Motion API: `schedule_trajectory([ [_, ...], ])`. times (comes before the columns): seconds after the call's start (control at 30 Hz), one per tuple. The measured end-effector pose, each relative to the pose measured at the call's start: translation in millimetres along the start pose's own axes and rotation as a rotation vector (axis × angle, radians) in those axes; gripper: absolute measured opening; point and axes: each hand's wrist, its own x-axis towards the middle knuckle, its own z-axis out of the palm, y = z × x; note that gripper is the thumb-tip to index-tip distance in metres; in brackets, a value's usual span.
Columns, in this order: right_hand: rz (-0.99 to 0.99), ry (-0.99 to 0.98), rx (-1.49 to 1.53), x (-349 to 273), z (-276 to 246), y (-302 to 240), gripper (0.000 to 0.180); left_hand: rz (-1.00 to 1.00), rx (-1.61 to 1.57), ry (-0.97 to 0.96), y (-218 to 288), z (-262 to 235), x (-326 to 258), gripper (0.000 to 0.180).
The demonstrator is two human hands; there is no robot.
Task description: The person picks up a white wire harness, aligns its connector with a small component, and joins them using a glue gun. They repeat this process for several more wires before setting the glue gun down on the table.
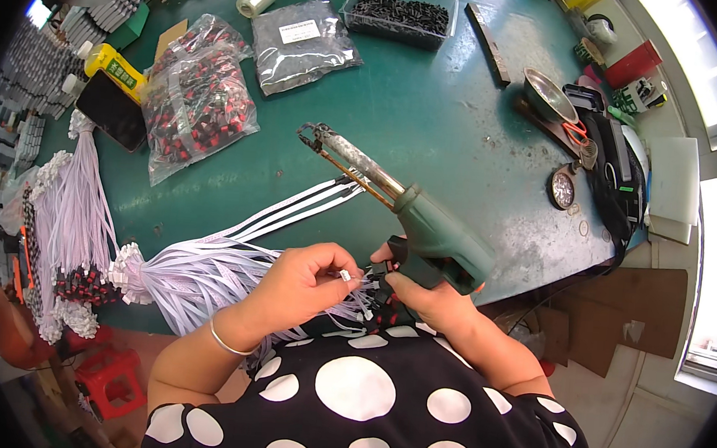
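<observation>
My left hand (307,283) is closed in a pinch on a small white connector (344,276) at the end of a thin cable. Beside it, my right hand (428,299) has thumb and fingers closed on a small black piece (396,250); its exact kind is hard to make out. Just above the right hand a green heat gun (438,230) points its metal nozzle to the upper left. Left of my hands lies a bundle of white flat cables (194,274). Black and red connectors (385,314) sit below my fingers, partly hidden.
On the green table (310,195) are a bag of red and black parts (200,102), a grey bag (305,47), a clear bin of black pieces (400,17) and a phone (113,109). More cables (83,194) hang at left; a metal bowl (550,96) stands right.
</observation>
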Motion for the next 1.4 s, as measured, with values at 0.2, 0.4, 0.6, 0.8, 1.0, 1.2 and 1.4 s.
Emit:
schedule_trajectory([
  [0.2,0.063,0.070,-0.017,-2,3,-8,0.036,0.037,0.016,0.003,-6,-1,3,0.011],
  [0.4,0.055,0.117,0.112,-3,5,-5,0.028,0.081,-0.045,0.006,-8,-2,5,0.011],
  [0.6,0.077,0.132,0.082,-1,5,-3,0.027,-0.009,0.001,-0.058,-2,-2,3,0.004],
  [0.8,0.091,0.068,0.103,0,4,-4,0.031,0.138,-0.096,0.022,-2,9,5,0.005],
  [1.0,0.086,0.045,0.100,0,3,-3,0.030,0.114,-0.094,0.031,-2,7,7,0.005],
  [1.2,0.065,0.045,0.134,2,4,-1,0.030,0.117,-0.050,-0.035,-5,5,9,0.006],
  [1.4,0.079,0.143,0.008,-3,2,-4,0.031,0.151,0.019,-0.003,-6,4,10,0.004],
])
